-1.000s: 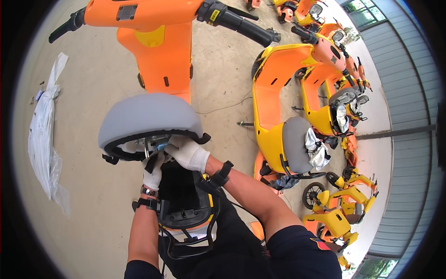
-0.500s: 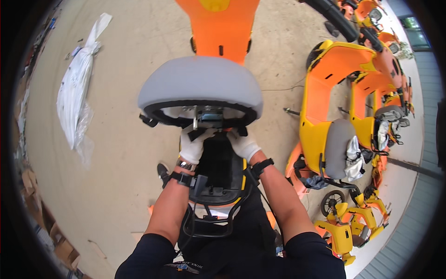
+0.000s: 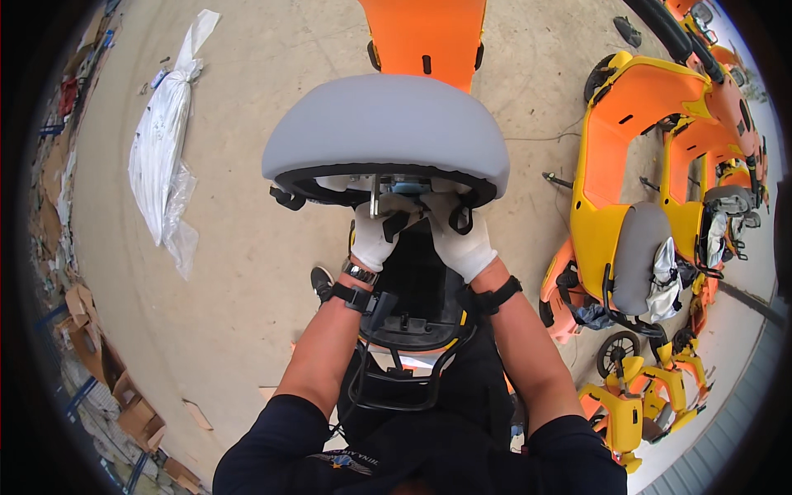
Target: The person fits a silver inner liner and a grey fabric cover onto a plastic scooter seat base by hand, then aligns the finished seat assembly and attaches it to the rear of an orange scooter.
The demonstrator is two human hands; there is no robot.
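A grey scooter seat (image 3: 388,124) is tilted up in front of me, its black-rimmed underside toward me. My left hand (image 3: 377,239), in a white glove, is closed below the seat's metal bracket (image 3: 375,196), with a black strap (image 3: 399,221) at its fingers. Close beside it, my gloved right hand (image 3: 464,246) reaches up to the rim with bent fingers; a looped black strap (image 3: 462,219) hangs against it. The fingertips are partly hidden. Under both hands lies the open black storage box (image 3: 410,289) of the scooter.
An orange scooter front (image 3: 425,41) stands beyond the seat. At right are several yellow and orange scooters (image 3: 590,198), one with a kickstand out. White plastic sheeting (image 3: 161,157) lies on the floor at left, and cardboard boxes (image 3: 132,404) line the left edge. A black rack (image 3: 396,404) is near my body.
The view has shifted, so the scene sits farther right. Both hands have moved up closer to the seat's underside, and the right fingers now reach in beside the left hand.
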